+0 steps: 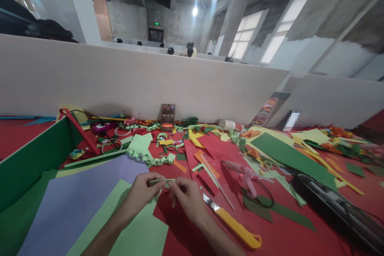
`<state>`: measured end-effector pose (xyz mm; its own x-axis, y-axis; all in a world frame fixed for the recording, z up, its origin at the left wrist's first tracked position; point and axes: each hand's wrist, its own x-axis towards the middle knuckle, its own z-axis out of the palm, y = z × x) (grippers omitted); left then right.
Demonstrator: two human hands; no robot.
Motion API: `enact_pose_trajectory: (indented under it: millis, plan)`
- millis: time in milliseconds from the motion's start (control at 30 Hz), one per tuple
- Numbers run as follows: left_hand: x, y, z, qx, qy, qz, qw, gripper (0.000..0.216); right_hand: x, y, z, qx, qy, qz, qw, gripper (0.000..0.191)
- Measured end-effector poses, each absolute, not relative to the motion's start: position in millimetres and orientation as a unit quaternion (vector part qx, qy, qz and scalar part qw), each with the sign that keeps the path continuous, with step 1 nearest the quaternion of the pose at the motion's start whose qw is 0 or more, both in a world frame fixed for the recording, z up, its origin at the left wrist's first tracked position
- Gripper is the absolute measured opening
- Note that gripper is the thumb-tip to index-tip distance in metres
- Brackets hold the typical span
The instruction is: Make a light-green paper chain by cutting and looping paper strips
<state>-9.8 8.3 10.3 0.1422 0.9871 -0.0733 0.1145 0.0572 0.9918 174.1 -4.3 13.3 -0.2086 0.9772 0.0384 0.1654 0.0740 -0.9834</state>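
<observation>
The left hand (143,190) and the right hand (186,196) pinch the two ends of a thin light-green paper strip (162,181), held level just above the red tabletop (288,236). A yellow utility knife (235,226) lies just right of the right hand. Light-green paper (132,232) and purple paper (75,204) lie under the left forearm. A pink glue gun (244,173) rests farther right.

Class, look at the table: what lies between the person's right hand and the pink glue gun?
In the head view, the yellow utility knife lies between the right hand and the pink glue gun, on red paper.
</observation>
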Motion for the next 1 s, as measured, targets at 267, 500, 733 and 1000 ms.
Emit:
enact_pose_trajectory:
  millis: [267, 500, 733, 1000]
  plan:
    - [-10.5, 8.2, 15.9, 0.538, 0.485, 0.422, 0.545, 0.044, 174.6, -3.8, 13.0, -0.477, -0.61, 0.478, 0.415, 0.049]
    - [-1.8, 0.4, 18.2, 0.575, 0.496, 0.433, 0.486, 0.035, 168.8, -7.7, 7.6, -0.479, -0.572, 0.489, 0.452, 0.041]
    - [-6.3, 5.6, 13.8, 0.552, 0.492, 0.429, 0.519, 0.042, 170.2, -7.4, 10.7, -0.48, -0.585, 0.47, 0.454, 0.04]
    - [-3.4, 1.7, 13.1, 0.589, 0.489, 0.41, 0.496, 0.05, 165.8, -8.2, 7.1, -0.484, -0.596, 0.458, 0.448, 0.038]
